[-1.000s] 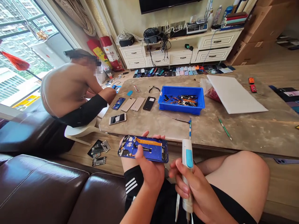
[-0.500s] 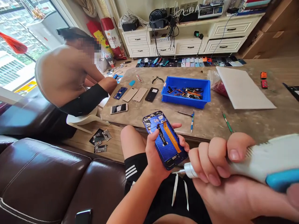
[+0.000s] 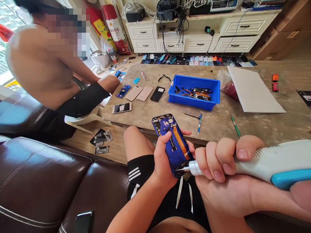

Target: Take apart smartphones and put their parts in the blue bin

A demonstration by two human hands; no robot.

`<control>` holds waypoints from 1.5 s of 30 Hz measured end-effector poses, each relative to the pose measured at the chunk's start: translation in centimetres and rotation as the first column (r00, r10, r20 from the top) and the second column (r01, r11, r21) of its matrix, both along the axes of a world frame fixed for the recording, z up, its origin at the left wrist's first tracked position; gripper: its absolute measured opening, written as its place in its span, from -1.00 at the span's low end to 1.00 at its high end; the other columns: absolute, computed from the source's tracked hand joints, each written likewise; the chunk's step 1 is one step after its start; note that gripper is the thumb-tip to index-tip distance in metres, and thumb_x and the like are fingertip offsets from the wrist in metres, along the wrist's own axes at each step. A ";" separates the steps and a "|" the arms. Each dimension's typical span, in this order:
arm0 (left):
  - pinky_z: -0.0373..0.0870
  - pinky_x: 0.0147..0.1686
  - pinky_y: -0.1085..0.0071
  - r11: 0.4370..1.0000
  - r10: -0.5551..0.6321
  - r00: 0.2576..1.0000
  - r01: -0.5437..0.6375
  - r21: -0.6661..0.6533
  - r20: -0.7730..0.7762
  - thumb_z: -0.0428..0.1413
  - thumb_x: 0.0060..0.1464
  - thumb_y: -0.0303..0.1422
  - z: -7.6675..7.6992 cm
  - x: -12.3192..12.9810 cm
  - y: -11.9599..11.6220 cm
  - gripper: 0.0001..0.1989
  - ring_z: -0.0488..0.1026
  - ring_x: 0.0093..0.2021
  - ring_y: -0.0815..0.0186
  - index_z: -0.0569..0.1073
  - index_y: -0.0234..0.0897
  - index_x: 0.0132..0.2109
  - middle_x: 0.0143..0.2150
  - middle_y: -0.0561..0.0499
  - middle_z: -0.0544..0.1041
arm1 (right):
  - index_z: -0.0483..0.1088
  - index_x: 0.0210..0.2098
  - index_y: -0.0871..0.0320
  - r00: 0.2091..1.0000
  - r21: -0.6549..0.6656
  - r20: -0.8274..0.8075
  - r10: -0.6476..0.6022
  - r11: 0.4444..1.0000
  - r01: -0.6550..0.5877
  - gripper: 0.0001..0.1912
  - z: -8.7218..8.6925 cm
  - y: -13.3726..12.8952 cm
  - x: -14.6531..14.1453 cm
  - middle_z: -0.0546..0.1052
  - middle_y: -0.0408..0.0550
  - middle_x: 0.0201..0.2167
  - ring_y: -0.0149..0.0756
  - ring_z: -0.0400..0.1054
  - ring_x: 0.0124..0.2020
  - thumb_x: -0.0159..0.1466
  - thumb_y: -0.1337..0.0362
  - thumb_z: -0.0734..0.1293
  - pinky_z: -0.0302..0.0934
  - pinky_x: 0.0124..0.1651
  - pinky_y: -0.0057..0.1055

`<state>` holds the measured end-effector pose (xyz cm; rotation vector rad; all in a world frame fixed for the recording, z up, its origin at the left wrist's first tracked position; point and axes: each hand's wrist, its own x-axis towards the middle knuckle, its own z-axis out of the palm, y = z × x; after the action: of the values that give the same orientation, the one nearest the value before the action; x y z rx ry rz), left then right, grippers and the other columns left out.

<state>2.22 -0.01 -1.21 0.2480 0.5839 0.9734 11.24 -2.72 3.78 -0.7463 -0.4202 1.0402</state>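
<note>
My left hand [image 3: 164,158] is closed around an opened phone [image 3: 171,142] with a blue inside, its back cover off and an orange flex cable showing. The phone is tilted above my lap. My right hand [image 3: 223,171] is wrapped round an electric screwdriver [image 3: 257,160] with a pale grey and light-blue body. Its thin bit reaches over the lower end of the phone; whether the tip touches a screw I cannot tell. On the table beyond lie a screwdriver [image 3: 199,124] with a blue handle and another with a green handle [image 3: 235,125].
A blue bin [image 3: 194,106] of small phone parts stands on the table [image 3: 145,111]. Left of it lie several phones and back covers, with pliers [image 3: 164,77] behind. A white foam sheet [image 3: 257,90] rests at right. Another person [image 3: 43,64] sits at left. Phone parts lie on the floor.
The screwdriver bit has moved from beside the phone's lower edge to over its lower end. The phone stays in my left hand, and the view has shifted slightly.
</note>
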 end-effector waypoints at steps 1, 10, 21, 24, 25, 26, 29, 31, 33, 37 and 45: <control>0.38 -0.36 0.39 1.000 0.001 1.000 -0.001 -0.010 -0.001 -0.07 0.24 -0.08 0.0 0.0 0.0 -0.54 0.50 -0.43 0.22 0.52 -0.40 -0.10 -0.45 -0.10 0.53 | 0.18 -0.55 0.09 1.000 -0.003 0.001 -0.002 1.000 0.002 -0.33 0.1 0.1 0.0 0.17 -0.34 -0.76 -0.54 0.03 -0.79 0.02 -0.40 0.36 -0.09 -0.70 -0.48; 0.39 -0.36 0.37 0.999 0.019 0.999 -0.021 -0.036 -0.038 -0.04 0.23 -0.09 0.2 0.2 -0.1 -0.55 0.51 -0.44 0.22 0.52 -0.40 -0.10 -0.47 -0.07 0.52 | 0.20 -0.54 0.08 1.000 -0.016 0.011 0.012 1.000 -0.011 -0.38 0.1 -0.1 0.2 0.18 -0.34 -0.76 -0.52 0.04 -0.78 0.03 -0.32 0.43 -0.05 -0.69 -0.46; 0.39 -0.38 0.39 0.987 0.130 0.984 -0.141 -0.082 -0.125 0.03 0.18 -0.05 0.0 0.5 -0.2 -0.62 0.51 -0.45 0.22 0.45 -0.31 -0.25 -0.50 -0.02 0.49 | 0.18 -0.56 0.06 0.974 0.031 0.184 0.131 0.990 -0.139 -0.39 -0.1 -1.2 -0.3 0.22 -0.31 -0.73 -0.47 0.07 -0.75 0.02 -0.28 0.47 0.11 -0.62 -0.43; 0.39 -0.37 0.40 0.985 0.141 0.982 -0.151 -0.081 -0.124 0.07 0.15 -0.07 -0.1 0.5 -0.4 -0.64 0.50 -0.45 0.23 0.46 -0.32 -0.26 -0.50 -0.02 0.49 | 0.22 -0.54 0.05 0.983 0.043 0.145 0.114 0.992 -0.122 -0.43 0.1 -1.2 -0.2 0.18 -0.31 -0.73 -0.48 0.04 -0.74 0.05 -0.28 0.46 0.08 -0.63 -0.45; 0.39 -0.37 0.40 0.985 0.137 0.984 -0.147 -0.086 -0.117 0.07 0.14 -0.09 0.0 0.5 -0.4 -0.65 0.50 -0.46 0.24 0.46 -0.33 -0.26 -0.49 -0.02 0.49 | 0.24 -0.54 0.04 0.975 -0.007 0.149 0.165 0.986 -0.166 -0.44 0.2 -1.3 -0.1 0.21 -0.29 -0.72 -0.46 0.08 -0.72 0.03 -0.27 0.47 0.12 -0.60 -0.42; 0.39 -0.37 0.40 0.985 0.132 0.985 -0.142 -0.093 -0.109 0.07 0.14 -0.10 0.0 0.5 -0.5 -0.66 0.50 -0.46 0.24 0.46 -0.33 -0.26 -0.49 -0.02 0.49 | 0.26 -0.53 0.03 0.963 -0.060 0.156 0.220 0.975 -0.213 -0.45 0.3 -1.4 0.1 0.25 -0.27 -0.71 -0.42 0.13 -0.69 0.03 -0.26 0.48 0.18 -0.55 -0.37; 0.39 -0.36 0.39 0.985 0.129 0.987 -0.139 -0.104 -0.097 0.06 0.14 -0.11 0.2 0.4 -0.6 -0.68 0.50 -0.46 0.25 0.46 -0.32 -0.26 -0.49 -0.02 0.49 | 0.29 -0.50 0.01 0.966 -0.041 0.156 0.208 0.978 -0.204 -0.51 -0.1 -1.7 0.2 0.25 -0.27 -0.71 -0.42 0.14 -0.70 0.10 -0.22 0.46 0.19 -0.54 -0.36; 0.40 -0.35 0.38 0.985 0.129 0.987 -0.139 -0.105 -0.098 0.06 0.13 -0.12 0.2 0.4 -0.5 -0.68 0.50 -0.46 0.24 0.46 -0.33 -0.26 -0.48 -0.03 0.49 | 0.28 -0.48 0.00 0.980 0.066 0.159 0.117 0.989 -0.129 -0.55 -0.6 -1.7 -0.2 0.21 -0.32 -0.73 -0.47 0.06 -0.75 0.15 -0.18 0.44 0.11 -0.60 -0.42; 0.41 -0.33 0.36 0.986 0.120 0.988 -0.130 -0.105 -0.092 0.06 0.11 -0.13 0.2 0.3 -0.5 -0.69 0.50 -0.44 0.22 0.46 -0.33 -0.26 -0.47 -0.04 0.50 | 0.27 -0.47 0.01 0.979 0.119 0.184 0.090 0.986 -0.113 -0.58 -1.1 -1.6 -0.6 0.20 -0.34 -0.72 -0.49 0.02 -0.76 0.16 -0.12 0.47 0.07 -0.63 -0.45; 0.42 -0.30 0.32 0.992 0.092 0.994 -0.097 -0.083 -0.065 0.03 0.09 -0.16 -0.1 0.1 -0.4 -0.69 0.50 -0.42 0.19 0.48 -0.35 -0.26 -0.47 -0.07 0.50 | 0.26 -0.46 0.01 0.984 0.120 0.164 0.070 0.989 -0.090 -0.56 -1.2 -1.4 -0.7 0.19 -0.33 -0.70 -0.49 0.02 -0.74 0.15 -0.15 0.45 0.06 -0.63 -0.45; 0.40 -0.42 0.34 0.998 0.038 0.997 -0.035 -0.043 0.061 0.01 0.10 -0.17 0.4 -0.5 -0.4 -0.69 0.44 -0.48 0.24 0.47 -0.33 -0.21 -0.44 -0.06 0.45 | 0.15 -0.50 0.06 0.988 0.083 0.133 0.073 0.993 -0.085 -0.41 -0.7 -1.6 0.6 0.21 -0.37 -0.72 -0.54 0.02 -0.79 0.02 -0.23 0.50 0.04 -0.68 -0.46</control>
<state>1.73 -0.36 -0.85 0.1693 0.5535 0.9995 11.85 -4.33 3.12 -0.7250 -0.6084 1.0437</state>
